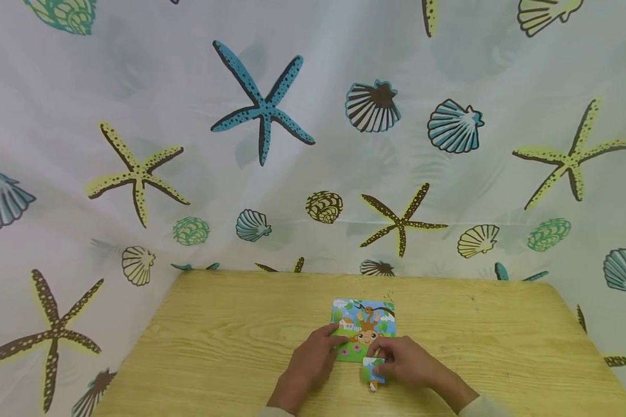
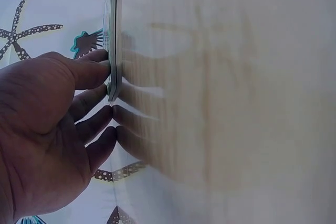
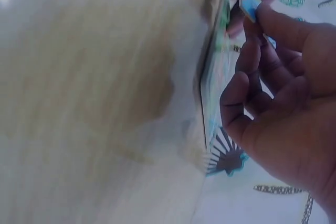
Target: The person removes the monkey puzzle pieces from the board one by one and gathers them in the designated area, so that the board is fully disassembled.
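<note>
A square jigsaw puzzle (image 1: 367, 313) with a monkey hanging from a branch lies flat on the wooden table. My left hand (image 1: 313, 356) rests at its left side, thumb and forefinger against the board and the other fingertips on the tabletop. In my right hand (image 1: 409, 362), thumb and fingers pinch a puzzle piece (image 1: 371, 369) with blue, green and white print, held by the board's lower edge. A small orange-and-white bit (image 1: 374, 386) shows just below that piece. The right hand covers the puzzle's lower right corner. The left wrist view shows the board (image 2: 114, 30) edge-on.
The wooden table (image 1: 229, 330) extends to both sides of the puzzle. Behind and beside it hangs a white curtain (image 1: 323, 162) printed with starfish and shells. Several tiny dark marks (image 1: 389, 295) show on the table by the puzzle's far right corner.
</note>
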The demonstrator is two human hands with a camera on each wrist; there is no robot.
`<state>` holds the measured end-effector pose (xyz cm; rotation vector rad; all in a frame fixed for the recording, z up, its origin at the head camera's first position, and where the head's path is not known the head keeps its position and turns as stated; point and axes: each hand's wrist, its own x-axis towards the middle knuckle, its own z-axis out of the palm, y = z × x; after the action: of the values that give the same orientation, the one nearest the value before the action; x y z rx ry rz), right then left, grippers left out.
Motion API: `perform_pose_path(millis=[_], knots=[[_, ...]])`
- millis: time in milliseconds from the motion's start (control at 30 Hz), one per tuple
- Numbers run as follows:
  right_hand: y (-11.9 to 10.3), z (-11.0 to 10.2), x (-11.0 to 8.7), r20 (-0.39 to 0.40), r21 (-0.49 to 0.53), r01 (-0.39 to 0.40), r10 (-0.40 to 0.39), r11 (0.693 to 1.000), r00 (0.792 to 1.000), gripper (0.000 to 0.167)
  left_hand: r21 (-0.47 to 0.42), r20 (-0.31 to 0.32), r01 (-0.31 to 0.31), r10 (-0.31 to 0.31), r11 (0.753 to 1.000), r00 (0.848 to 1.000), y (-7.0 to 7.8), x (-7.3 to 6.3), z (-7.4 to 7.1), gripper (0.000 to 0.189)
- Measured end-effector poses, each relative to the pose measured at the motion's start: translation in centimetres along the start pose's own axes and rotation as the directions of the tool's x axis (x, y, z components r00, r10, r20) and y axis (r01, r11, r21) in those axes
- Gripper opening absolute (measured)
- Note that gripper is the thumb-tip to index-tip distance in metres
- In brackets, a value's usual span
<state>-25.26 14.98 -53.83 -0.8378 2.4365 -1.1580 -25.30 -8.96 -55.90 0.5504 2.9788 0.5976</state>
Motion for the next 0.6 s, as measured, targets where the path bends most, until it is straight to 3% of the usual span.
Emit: perform_pose_path(millis=[167,300,467,600], knots=[[-0.1,1.8,-0.2,-0.008,-0.013,-0.075,0.075,0.997,0.997,0.017,0.011,0.004,-0.005,0.005,1.0,1.0,0.0,0.1,0.0,0.034],[-0.3,2.9,-0.1,-0.057,-0.111,-0.118,0.112,0.987,0.992,0.017,0.016,-0.003,-0.008,0.008,1.0,1.0,0.1,0.2,0.0,0.034],[-0.7,3.8,-0.4,-0.13,-0.265,-0.11,0.077,0.958,0.989,0.019,0.004,0.006,0.01,-0.01,1.0,1.0,0.1,0.3,0.0,0.034],[-0.8,4.1,-0.7,-0.139,-0.324,-0.105,0.063,0.94,0.988,0.021,-0.021,0.033,0.033,-0.032,0.999,0.999,0.1,0.2,0.1,0.033]])
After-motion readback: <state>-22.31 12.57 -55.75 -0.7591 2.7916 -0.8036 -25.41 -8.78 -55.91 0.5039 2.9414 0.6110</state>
